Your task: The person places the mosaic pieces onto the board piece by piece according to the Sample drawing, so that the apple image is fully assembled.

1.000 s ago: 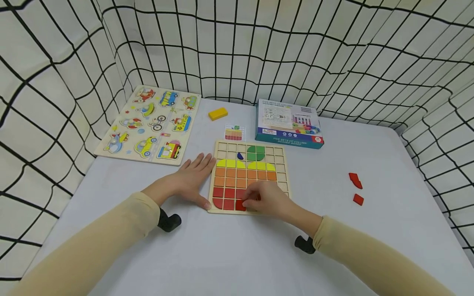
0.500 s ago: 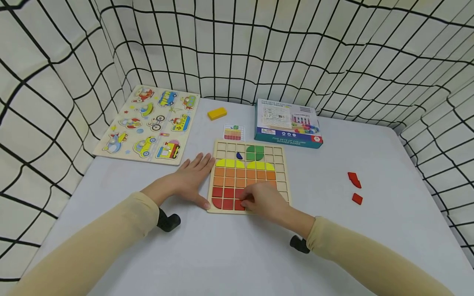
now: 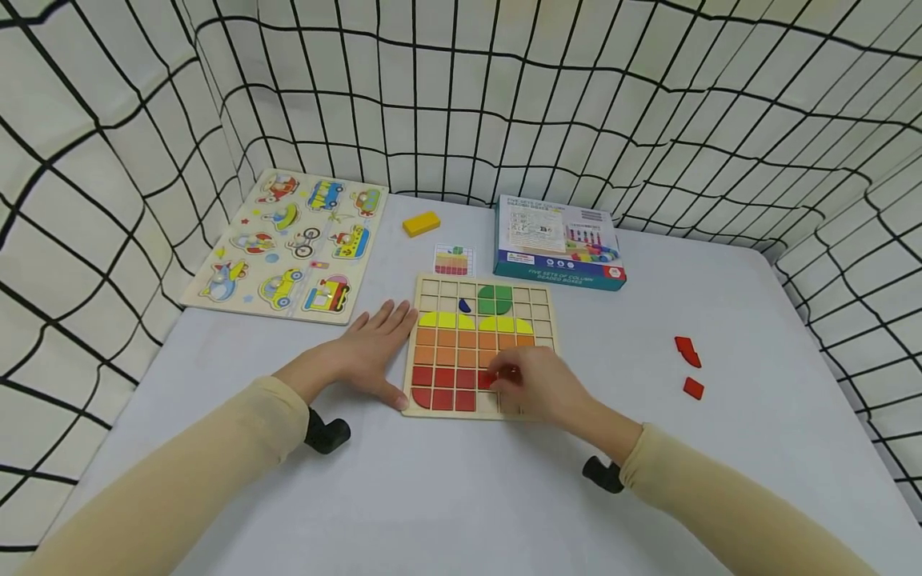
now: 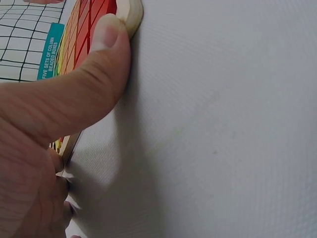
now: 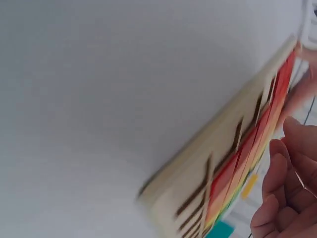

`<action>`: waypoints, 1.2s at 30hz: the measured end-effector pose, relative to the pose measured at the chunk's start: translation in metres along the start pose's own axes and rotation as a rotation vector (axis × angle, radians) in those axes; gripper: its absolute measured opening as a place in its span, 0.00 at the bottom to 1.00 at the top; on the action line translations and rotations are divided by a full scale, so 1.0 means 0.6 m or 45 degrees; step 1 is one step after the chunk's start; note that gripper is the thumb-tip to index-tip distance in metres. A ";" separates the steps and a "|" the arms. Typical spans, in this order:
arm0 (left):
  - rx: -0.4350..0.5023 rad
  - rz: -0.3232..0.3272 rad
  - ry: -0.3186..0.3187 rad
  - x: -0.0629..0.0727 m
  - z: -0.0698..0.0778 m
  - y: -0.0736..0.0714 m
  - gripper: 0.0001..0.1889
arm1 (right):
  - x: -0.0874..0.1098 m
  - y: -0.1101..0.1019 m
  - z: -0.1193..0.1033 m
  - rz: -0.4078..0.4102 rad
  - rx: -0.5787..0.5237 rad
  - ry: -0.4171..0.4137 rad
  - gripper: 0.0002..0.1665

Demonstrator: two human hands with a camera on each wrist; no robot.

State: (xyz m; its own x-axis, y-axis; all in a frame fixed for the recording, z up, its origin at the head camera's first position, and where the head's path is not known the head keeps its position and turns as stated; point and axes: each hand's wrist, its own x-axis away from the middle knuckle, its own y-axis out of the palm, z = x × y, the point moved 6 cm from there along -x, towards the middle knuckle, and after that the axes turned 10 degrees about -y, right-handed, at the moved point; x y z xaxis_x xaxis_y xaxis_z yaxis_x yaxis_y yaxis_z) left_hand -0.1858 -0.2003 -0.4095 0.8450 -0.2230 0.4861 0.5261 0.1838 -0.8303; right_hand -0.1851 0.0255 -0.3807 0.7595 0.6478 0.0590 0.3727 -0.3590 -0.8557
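A square wooden grid board (image 3: 546, 314) lies in the middle of the table, with red, orange, yellow, green and blue tiles in its cells. Flat beside its left edge rests my left hand (image 3: 367, 352), fingers spread; the thumb (image 4: 106, 59) presses the board's near corner. My right hand (image 3: 540, 382) hovers over the lower right of the board, fingers loosely bent, no tile visible in them. A red square tile (image 3: 465, 400) sits in the bottom row just left of it. Part of the red rows is hidden under this hand.
Loose red pieces (image 3: 694, 389) lie on the right of the table. A pattern card (image 3: 454, 260), a yellow block (image 3: 421, 224) and a boxed toy (image 3: 558, 240) stand behind the board. At back left is a vehicle puzzle (image 3: 288, 248). Black netting (image 3: 461, 104) surrounds the table.
My right hand has let go of the red square tile in the bottom row and moved right across the board. The left hand has stayed in place.
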 end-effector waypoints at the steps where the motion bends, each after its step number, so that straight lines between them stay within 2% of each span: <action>1: -0.002 0.000 0.000 0.000 0.000 0.000 0.71 | 0.006 -0.011 0.015 0.014 -0.004 0.015 0.10; 6: -0.015 0.003 0.003 -0.002 -0.001 0.002 0.71 | 0.049 -0.077 0.127 0.086 0.025 0.156 0.15; 12: -0.025 0.000 0.003 -0.001 -0.002 0.000 0.71 | 0.127 -0.157 0.276 0.218 0.119 0.326 0.16; 17: -0.026 0.000 0.006 -0.002 -0.002 0.001 0.71 | 0.185 -0.196 0.362 0.216 0.131 0.505 0.19; 22: -0.026 0.002 0.006 -0.001 -0.002 0.001 0.71 | 0.209 -0.204 0.398 0.170 0.128 0.583 0.24; 28: -0.014 0.004 0.012 0.001 0.000 -0.001 0.71 | 0.188 -0.197 0.412 0.015 0.143 0.572 0.35; 31: -0.009 0.000 0.014 0.001 0.001 -0.001 0.71 | 0.174 -0.194 0.412 0.010 0.171 0.542 0.33; 36: -0.010 -0.003 0.014 0.001 0.001 -0.001 0.70 | 0.163 -0.192 0.407 0.073 0.177 0.525 0.24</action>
State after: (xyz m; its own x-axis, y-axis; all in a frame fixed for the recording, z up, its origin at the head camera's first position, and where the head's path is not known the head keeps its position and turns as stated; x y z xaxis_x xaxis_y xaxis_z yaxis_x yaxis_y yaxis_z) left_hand -0.1856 -0.1999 -0.4086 0.8426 -0.2339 0.4850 0.5273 0.1760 -0.8312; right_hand -0.2840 0.2941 -0.4021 0.9367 0.2968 0.1860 0.2701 -0.2740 -0.9230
